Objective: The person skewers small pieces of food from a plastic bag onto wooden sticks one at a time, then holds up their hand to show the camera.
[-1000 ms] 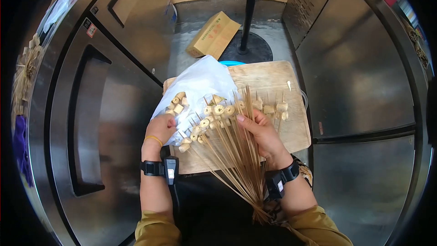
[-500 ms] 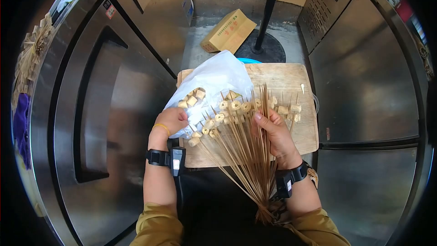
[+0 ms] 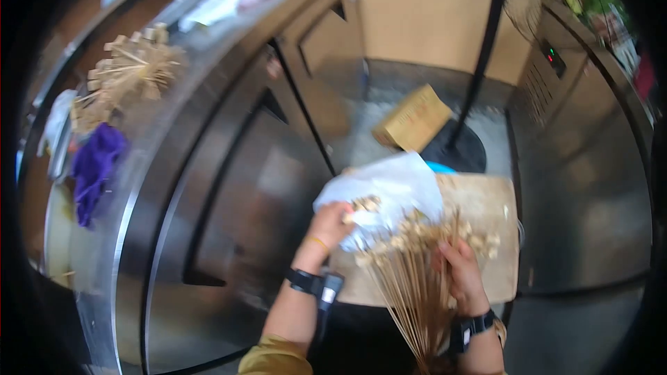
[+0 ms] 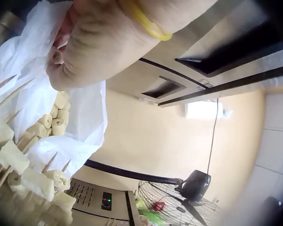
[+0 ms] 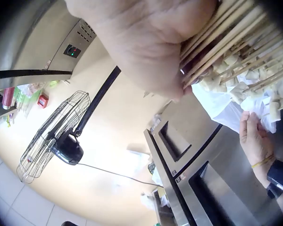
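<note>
My right hand [image 3: 464, 276] grips a fanned bundle of bamboo skewers [image 3: 413, 292], its thumb lying across them near the tips. Pale rolled food pieces [image 4: 37, 181] are threaded on many skewers close to their pointed ends. At the near left edge of the white plastic bag [image 3: 396, 182], my left hand [image 3: 328, 228] pinches the plastic with curled fingers; its fingertips are partly hidden in the left wrist view. Loose rolled pieces [image 4: 56, 117] lie inside the bag's mouth. Bag and skewered pieces lie over a wooden board [image 3: 479, 198].
Steel cabinets [image 3: 243, 201] flank the board on both sides. Beyond it a carton [image 3: 413, 118] lies on the floor beside a black round base [image 3: 462, 149] with a pole. A purple cloth [image 3: 99, 167] and more bundled sticks [image 3: 135, 69] are on the left counter.
The head view has swung left and blurred, so board and hands appear lower and farther right. The right hand keeps the skewers and the left hand stays at the bag's edge.
</note>
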Motion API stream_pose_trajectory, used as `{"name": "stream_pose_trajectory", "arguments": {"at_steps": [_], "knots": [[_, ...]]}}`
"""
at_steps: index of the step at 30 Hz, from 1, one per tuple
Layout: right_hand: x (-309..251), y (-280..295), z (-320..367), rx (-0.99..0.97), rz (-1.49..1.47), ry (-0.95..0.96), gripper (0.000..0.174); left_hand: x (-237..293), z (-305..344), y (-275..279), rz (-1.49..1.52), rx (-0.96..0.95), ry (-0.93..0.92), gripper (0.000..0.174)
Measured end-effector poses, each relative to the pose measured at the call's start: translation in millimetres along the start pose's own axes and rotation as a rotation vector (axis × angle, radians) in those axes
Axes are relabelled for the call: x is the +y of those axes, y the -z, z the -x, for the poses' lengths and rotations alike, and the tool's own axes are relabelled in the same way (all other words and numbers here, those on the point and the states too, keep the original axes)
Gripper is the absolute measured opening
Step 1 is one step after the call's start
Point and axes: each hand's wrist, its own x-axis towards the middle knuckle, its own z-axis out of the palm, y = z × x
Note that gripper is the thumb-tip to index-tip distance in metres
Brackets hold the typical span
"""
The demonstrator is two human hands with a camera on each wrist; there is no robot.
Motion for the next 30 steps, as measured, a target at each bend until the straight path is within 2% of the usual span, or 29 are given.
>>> {"name": "stream_pose_trajectory", "arguments": {"at_steps": [3,6,9,12,15,16,18,20,22,24,25,30], "knots": [[-1,-8,1,0.067,0.003,0.001,0.005,19,8,11,0.093,0.005,0.061,0.030],[-2,-14,4,0.107,0.040,-0.002,0.007,31,19,17,0.093,0.057,-0.130,0.027],[-3,-13,3,0.095,0.023,-0.001,0.006,31,19,22,0.265,-0.107,-0.169,0.024],[-2,-10,3,0.045,0.001,-0.007,0.007,21,17,19,0.362,-0.138,-0.121,0.022],[-1,-10,3,0.076,-0.004,-0.013,0.008,17,15,14,0.572,-0.012,-0.007,0.024],[0,-10,5,0.068,0.009,-0.018,0.007,30,17,27,0.495,0.031,-0.007,0.025],[-3,-11,5,0.099,0.050,-0.028,0.007,25,15,19,0.421,0.172,-0.147,0.013],[-2,0,3,0.042,0.098,-0.040,0.009,44,15,20,0.641,0.278,-0.194,0.009],[-11,-12,8,0.072,0.090,-0.141,0.010,57,12,12,1.065,0.213,-0.060,0.011],[-14,-16,8,0.024,0.060,-0.169,0.010,74,8,7,1.286,0.111,-0.051,0.018],[-12,-16,7,0.020,0.065,-0.154,0.010,82,7,2,1.343,0.035,-0.031,0.019],[-11,-13,5,-0.076,0.089,-0.106,0.008,108,-2,-23,1.524,-0.052,0.039,0.028]]}}
